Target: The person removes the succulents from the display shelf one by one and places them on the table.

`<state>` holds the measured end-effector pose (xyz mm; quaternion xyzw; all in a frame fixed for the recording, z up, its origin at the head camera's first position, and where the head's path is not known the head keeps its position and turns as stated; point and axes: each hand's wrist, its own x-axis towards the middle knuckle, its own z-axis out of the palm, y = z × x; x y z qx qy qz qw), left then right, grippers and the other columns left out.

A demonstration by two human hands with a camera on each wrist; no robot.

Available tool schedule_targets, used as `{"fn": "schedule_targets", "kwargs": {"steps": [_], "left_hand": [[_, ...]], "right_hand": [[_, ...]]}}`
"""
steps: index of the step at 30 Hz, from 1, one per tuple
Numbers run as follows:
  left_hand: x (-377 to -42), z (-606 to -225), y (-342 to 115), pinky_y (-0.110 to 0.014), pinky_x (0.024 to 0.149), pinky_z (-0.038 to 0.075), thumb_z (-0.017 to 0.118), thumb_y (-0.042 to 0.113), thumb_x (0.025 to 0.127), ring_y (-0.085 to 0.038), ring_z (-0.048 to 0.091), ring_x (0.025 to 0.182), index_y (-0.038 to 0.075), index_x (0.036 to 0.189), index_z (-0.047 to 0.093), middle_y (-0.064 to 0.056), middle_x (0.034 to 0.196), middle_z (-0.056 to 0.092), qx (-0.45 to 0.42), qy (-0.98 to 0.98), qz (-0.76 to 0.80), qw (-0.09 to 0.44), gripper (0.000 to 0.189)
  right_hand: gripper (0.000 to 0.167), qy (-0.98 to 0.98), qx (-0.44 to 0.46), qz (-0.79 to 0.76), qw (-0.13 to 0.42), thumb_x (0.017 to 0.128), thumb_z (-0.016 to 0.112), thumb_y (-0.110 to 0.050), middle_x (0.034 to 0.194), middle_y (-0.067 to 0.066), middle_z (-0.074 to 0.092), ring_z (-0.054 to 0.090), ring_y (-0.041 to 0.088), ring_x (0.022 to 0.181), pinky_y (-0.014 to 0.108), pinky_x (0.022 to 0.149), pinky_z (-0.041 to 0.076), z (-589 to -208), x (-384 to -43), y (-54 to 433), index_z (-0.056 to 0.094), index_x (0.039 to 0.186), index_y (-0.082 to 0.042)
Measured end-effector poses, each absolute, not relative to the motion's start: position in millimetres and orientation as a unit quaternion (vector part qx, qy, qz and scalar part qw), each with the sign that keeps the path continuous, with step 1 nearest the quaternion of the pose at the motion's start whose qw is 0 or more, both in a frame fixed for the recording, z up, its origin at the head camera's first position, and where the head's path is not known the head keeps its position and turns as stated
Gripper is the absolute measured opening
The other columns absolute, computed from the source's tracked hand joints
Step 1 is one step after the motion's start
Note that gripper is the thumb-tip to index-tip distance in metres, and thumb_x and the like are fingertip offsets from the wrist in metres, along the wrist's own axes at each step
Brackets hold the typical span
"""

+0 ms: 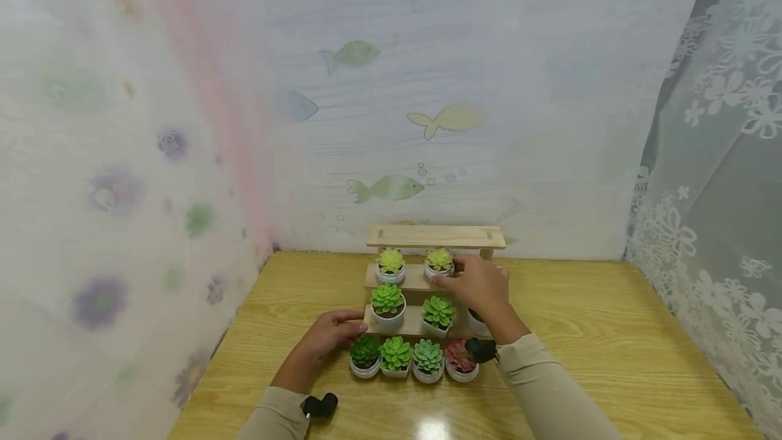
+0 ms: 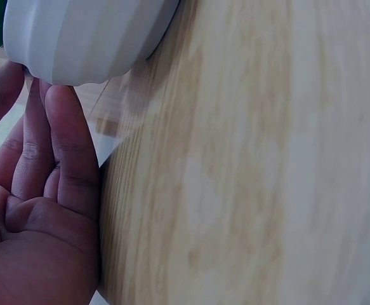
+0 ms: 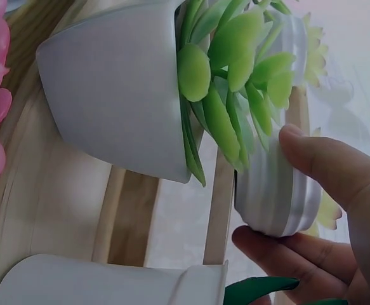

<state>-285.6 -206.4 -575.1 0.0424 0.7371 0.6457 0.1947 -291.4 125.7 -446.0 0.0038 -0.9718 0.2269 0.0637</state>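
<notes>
Okay, ribbed pot (image 3: 277,190) is being pinched by right hand (image 1: 482,287); left hand (image 2: 42,210) is being shown palm-side only from its wrist, can't tell if gripping; wood table (image 1: 568,318) is being backed by fish-print sheet (image 1: 550,175).

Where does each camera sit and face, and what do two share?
Head: on the head, facing forward and down at the wooden stand; left hand, right hand and sleeves show.
Left wrist: on that wrist, facing a white pot and wooden surface; palm and fingers show.
Right wrist: on that wrist, facing a ridged pot; thumb and fingers show.
Shared: head and right wrist both show the right hand gripping that pot.
</notes>
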Motion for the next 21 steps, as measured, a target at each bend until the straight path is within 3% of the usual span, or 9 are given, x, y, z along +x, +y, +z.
{"fn": "schedule_targets", "kwargs": {"steps": [2,9,15,21], "left_hand": [[-286,-575,-206,-0.029,0.071,0.056,0.075,0.024,0.097,-0.013,0.065,0.079,0.001,0.136,0.067,0.003,0.087,0.072,0.043,0.737,0.646,0.194,0.047],[-285,-575,-206,-0.029,0.072,0.056,0.074,0.024,0.097,-0.012,0.065,0.079,0.0,0.137,0.066,0.003,0.087,0.073,0.05,0.74,0.643,0.192,0.047],[-284,-576,-206,-0.029,0.072,0.056,0.074,0.024,0.098,-0.013,0.065,0.079,0.0,0.138,0.065,0.003,0.087,0.072,0.053,0.737,0.645,0.197,0.048],[-284,-575,-204,-0.03,0.073,0.056,0.074,0.025,0.098,-0.013,0.065,0.081,0.0,0.138,0.065,0.002,0.088,0.073,0.054,0.737,0.645,0.196,0.048]], "right_hand": [[0.038,-0.971,0.006,0.231,0.064,0.084,0.078,-0.064,0.101,-0.005,0.079,0.068,0.024,0.088,0.067,0.098,0.035,-446,-291,127,0.073,0.096,-0.029],[0.063,-0.963,0.001,0.261,0.066,0.083,0.079,-0.063,0.109,-0.001,0.08,0.069,0.029,0.095,0.067,0.099,0.034,-445,-290,130,0.071,0.134,-0.026],[0.07,-0.961,0.003,0.267,0.077,0.082,0.079,-0.064,0.118,0.002,0.077,0.069,0.029,0.099,0.067,0.099,0.036,-442,-286,133,0.068,0.14,-0.026],[0.073,-0.959,0.002,0.269,0.089,0.084,0.078,-0.063,0.12,0.004,0.076,0.068,0.024,0.086,0.059,0.091,0.045,-438,-284,136,0.065,0.144,-0.024]]}}
